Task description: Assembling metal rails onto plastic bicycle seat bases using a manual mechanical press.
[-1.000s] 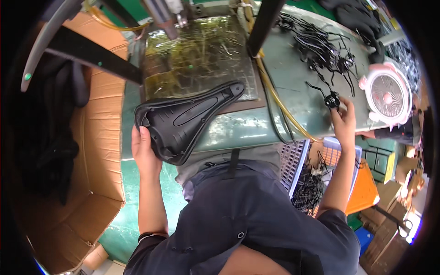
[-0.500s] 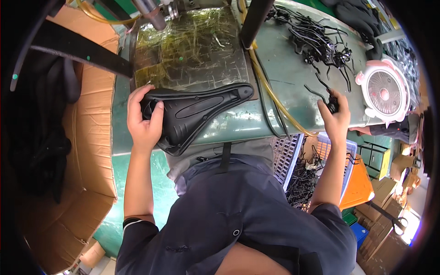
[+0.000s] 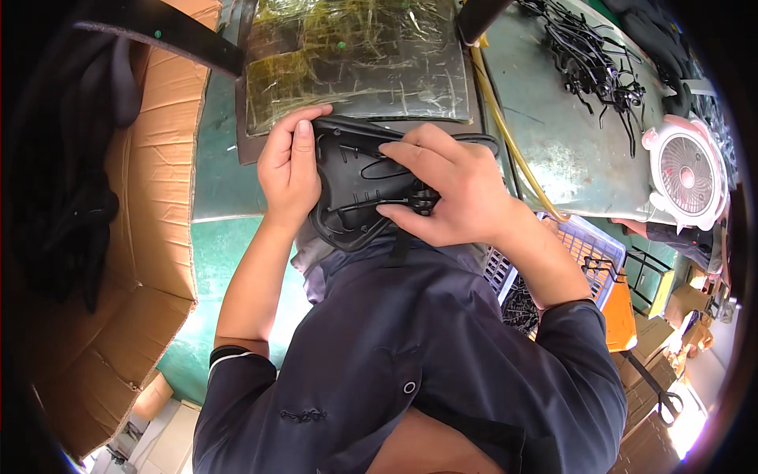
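A black bicycle saddle [image 3: 355, 189] is turned underside up against my body at the near edge of the green workbench [image 3: 553, 150]. My left hand [image 3: 290, 166] grips its left side, thumb lying along the rim. My right hand [image 3: 450, 189] reaches across it and presses a black metal rail piece [image 3: 410, 201] onto the saddle's underside, fingers closed around that piece. Much of the saddle is hidden under my right hand.
A scratched, shiny mat [image 3: 355, 59] covers the bench in front. A heap of black metal rails [image 3: 592, 63] lies at the far right, beside a small pink fan [image 3: 687, 174]. A yellow hose [image 3: 513, 142] crosses the bench. Cardboard sheets [image 3: 150, 182] stand at left; a basket [image 3: 576, 261] of parts below right.
The saddle has been flipped underside up and pulled toward my body. My right hand came in from the right with the black rail piece and now rests on the saddle.
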`<state>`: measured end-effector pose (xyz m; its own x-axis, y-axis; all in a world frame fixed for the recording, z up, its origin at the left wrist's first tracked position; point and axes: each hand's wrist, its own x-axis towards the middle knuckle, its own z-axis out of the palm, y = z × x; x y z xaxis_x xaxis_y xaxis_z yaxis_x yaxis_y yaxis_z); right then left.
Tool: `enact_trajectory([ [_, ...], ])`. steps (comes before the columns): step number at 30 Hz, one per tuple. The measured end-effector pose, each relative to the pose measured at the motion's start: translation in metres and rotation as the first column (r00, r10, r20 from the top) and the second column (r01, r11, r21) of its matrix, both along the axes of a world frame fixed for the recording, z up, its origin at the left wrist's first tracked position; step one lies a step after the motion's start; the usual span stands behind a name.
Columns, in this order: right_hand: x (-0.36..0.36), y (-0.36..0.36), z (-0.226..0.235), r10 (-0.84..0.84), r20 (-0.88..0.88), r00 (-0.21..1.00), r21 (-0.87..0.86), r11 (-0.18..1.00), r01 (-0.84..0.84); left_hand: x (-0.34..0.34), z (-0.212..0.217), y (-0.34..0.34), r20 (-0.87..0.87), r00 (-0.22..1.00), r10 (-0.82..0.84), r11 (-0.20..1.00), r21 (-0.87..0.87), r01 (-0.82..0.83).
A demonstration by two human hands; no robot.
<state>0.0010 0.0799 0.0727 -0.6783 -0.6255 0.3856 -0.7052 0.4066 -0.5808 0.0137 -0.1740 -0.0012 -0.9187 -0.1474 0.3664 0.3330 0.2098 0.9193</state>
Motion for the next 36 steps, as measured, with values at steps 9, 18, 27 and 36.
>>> enact_trajectory([
  [9, 0.004, -0.008, -0.003, 0.036, 0.007, 0.999, 0.049, 0.998, -0.036, 0.003, -0.007, -0.001, 0.011, 0.998, 0.055, 0.998, 0.043, -0.055],
  [18, -0.008, -0.020, -0.003, 0.152, -0.061, 0.986, 0.017, 0.988, -0.152, 0.000, -0.010, 0.001, -0.013, 0.998, 0.058, 0.998, 0.017, -0.058],
  [27, -0.032, -0.025, -0.001, 0.269, -0.063, 0.961, 0.037, 0.963, -0.267, -0.002, -0.008, -0.004, -0.018, 0.999, 0.028, 0.998, -0.061, -0.029],
  [36, -0.078, -0.012, 0.048, 0.409, -0.214, 0.887, 0.179, 0.909, -0.376, -0.019, 0.031, -0.022, -0.480, 0.839, -0.254, 0.766, -0.630, -0.128],
])
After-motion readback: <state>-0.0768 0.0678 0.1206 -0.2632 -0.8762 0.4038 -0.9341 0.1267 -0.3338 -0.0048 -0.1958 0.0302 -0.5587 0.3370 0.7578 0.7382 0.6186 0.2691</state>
